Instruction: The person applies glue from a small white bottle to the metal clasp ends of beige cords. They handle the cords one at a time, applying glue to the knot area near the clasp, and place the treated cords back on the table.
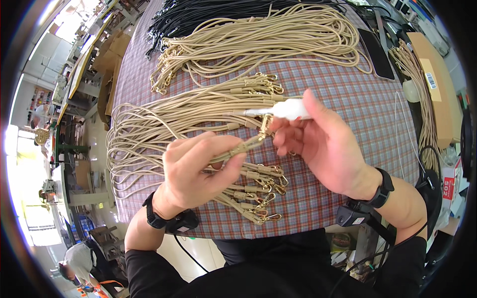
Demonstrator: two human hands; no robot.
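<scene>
My left hand (203, 169) pinches the end of a beige cord lanyard (238, 149) between thumb and fingers, beside its gold metal clasp (265, 126). The clasp points up and right, near the fingertips of my right hand (320, 145). My right hand holds a small white glue bottle (292, 110) with its thin nozzle pointing left. Its fingers are slightly blurred; whether they touch the clasp is hard to tell. Beneath and behind both hands lie beige cord lanyards (208, 108) with gold clasps. More lanyards (261, 201) show just below my left hand, their clasps facing right.
A beige cord bundle (268, 41) and black cords (223, 15) lie at the far side of the checked tablecloth (328, 82). A smartphone (376, 54) is at the far right, near a cardboard box (434, 89) and hanging beige cords (426, 123). Another person (80, 260) bends at lower left.
</scene>
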